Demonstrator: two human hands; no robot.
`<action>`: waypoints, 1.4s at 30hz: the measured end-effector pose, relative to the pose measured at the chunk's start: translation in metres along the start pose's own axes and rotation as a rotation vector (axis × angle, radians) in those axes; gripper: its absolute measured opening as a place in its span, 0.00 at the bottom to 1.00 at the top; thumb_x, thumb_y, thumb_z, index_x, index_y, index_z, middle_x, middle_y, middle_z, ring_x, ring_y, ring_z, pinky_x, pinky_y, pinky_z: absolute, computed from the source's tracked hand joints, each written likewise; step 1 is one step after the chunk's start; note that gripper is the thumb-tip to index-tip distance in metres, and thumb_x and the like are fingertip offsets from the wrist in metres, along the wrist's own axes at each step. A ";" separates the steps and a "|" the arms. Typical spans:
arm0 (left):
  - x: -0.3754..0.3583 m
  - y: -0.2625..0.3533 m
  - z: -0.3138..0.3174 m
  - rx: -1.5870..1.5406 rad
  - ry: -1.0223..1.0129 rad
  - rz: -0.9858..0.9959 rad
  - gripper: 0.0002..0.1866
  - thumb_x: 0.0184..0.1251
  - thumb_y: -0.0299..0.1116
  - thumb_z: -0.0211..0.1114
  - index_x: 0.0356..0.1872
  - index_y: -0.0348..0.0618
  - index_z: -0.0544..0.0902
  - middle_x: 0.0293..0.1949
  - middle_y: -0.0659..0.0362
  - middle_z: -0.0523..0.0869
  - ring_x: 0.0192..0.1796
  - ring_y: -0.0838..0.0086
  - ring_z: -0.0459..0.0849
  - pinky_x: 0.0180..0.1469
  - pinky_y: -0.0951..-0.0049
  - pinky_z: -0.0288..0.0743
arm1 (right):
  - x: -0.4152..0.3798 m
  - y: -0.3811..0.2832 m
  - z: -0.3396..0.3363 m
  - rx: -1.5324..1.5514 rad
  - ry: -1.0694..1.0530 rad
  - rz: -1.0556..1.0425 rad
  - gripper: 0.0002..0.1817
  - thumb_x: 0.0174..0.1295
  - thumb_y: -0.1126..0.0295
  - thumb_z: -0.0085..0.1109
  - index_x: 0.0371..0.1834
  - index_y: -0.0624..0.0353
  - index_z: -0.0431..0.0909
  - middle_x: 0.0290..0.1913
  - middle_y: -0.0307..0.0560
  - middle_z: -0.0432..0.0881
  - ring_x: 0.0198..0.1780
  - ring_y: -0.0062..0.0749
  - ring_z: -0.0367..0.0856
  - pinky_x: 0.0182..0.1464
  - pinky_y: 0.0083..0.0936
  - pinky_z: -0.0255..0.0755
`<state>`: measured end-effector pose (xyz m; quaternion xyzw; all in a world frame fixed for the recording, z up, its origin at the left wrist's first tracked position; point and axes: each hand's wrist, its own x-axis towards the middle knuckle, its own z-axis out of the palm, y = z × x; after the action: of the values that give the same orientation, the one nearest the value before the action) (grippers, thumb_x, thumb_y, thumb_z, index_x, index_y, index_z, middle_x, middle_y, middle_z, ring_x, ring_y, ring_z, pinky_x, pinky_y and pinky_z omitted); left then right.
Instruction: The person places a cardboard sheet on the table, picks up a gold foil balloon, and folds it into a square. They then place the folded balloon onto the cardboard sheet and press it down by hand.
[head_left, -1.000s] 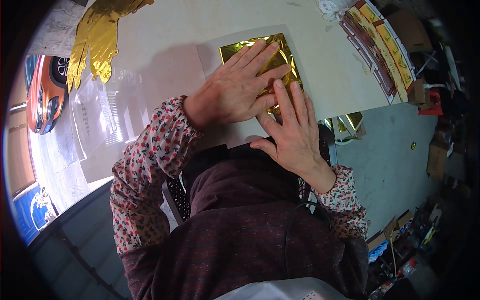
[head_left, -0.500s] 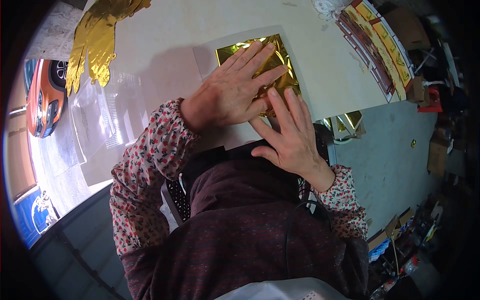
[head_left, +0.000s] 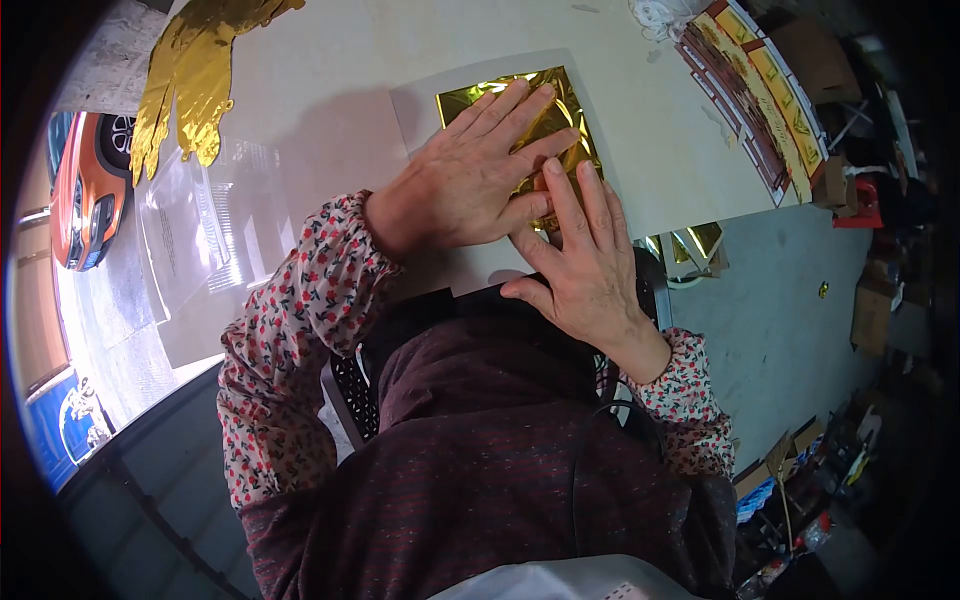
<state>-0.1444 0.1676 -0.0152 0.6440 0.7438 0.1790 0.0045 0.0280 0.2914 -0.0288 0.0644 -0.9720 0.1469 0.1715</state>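
Observation:
A crinkled gold foil sheet [head_left: 562, 98] lies on a pale grey card [head_left: 420, 100] on the beige table [head_left: 330, 50]. My left hand [head_left: 465, 180] rests flat on the foil, fingers spread toward the upper right. My right hand [head_left: 580, 265] lies flat just below it. Its fingertips press the foil's near edge and touch the left hand's fingers. Neither hand grips anything. Most of the foil is hidden under the two hands.
Crumpled gold foil pieces [head_left: 195, 70] lie at the table's far left. Clear plastic sleeves [head_left: 190, 235] sit at the left edge. A row of red and gold packets [head_left: 760, 90] lines the right edge. Boxes and clutter [head_left: 880, 300] stand on the floor to the right.
My right hand slid a little left and back to the right along the foil's near edge. The left hand stayed pressed on the foil.

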 end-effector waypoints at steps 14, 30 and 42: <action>0.000 0.002 0.001 0.007 0.034 0.013 0.31 0.70 0.45 0.61 0.73 0.49 0.69 0.76 0.43 0.59 0.79 0.48 0.55 0.79 0.51 0.52 | -0.008 0.003 0.002 0.010 0.040 -0.041 0.35 0.62 0.33 0.51 0.64 0.45 0.79 0.75 0.60 0.62 0.76 0.58 0.57 0.71 0.58 0.57; 0.000 0.007 -0.001 0.030 0.037 0.004 0.32 0.72 0.52 0.61 0.72 0.49 0.70 0.75 0.42 0.61 0.78 0.47 0.59 0.77 0.51 0.55 | -0.038 0.026 -0.003 -0.037 0.114 0.008 0.34 0.67 0.33 0.46 0.63 0.45 0.81 0.75 0.58 0.63 0.77 0.58 0.56 0.69 0.59 0.58; 0.000 0.006 -0.004 -0.019 0.062 0.034 0.36 0.66 0.51 0.67 0.73 0.50 0.70 0.75 0.41 0.61 0.77 0.45 0.60 0.77 0.50 0.57 | -0.033 0.022 0.000 0.004 0.127 0.069 0.32 0.68 0.36 0.47 0.62 0.46 0.82 0.75 0.61 0.62 0.77 0.59 0.55 0.69 0.58 0.58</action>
<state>-0.1400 0.1675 -0.0101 0.6507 0.7307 0.2058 -0.0155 0.0551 0.3144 -0.0463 0.0218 -0.9605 0.1585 0.2276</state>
